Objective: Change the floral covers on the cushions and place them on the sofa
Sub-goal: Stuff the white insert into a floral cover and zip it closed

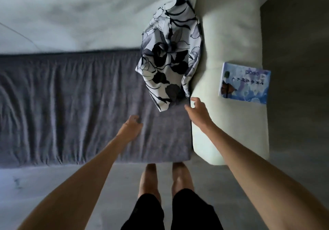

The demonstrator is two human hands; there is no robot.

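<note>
Both hands empty, fingers loosely spread: left hand [132,125], right hand [197,111]. Grip floral cushion [170,55] by opposite edges (likely reaching) on sofa [71,96].

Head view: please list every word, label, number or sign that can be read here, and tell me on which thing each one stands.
Blue-and-white rectangular book on the pale green sofa armrest: one line of dark characters and a smaller purplish mark above it, both too blurred to read.
Black-and-white floral cushion: printed flowers only, no text.
Nothing else in view carries writing.
</note>
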